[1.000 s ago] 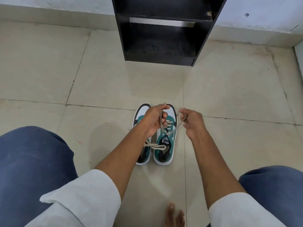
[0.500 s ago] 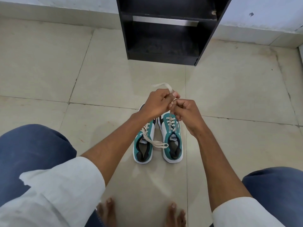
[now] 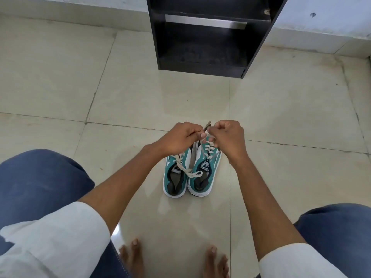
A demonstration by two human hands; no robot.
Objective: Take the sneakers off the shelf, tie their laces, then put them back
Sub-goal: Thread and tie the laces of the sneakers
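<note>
Both hands, left hand (image 3: pixel 181 137) and right hand (image 3: pixel 228 135), dropped lower, gripping laces (image 3: pixel 206 130).

Tongue label of the right sneaker (image 3: pixel 204 173): black "PUMA" wordmark, upside down from this view. Left sneaker (image 3: pixel 174 177) tongue label: same style, partly under a lace, not fully legible.
</note>
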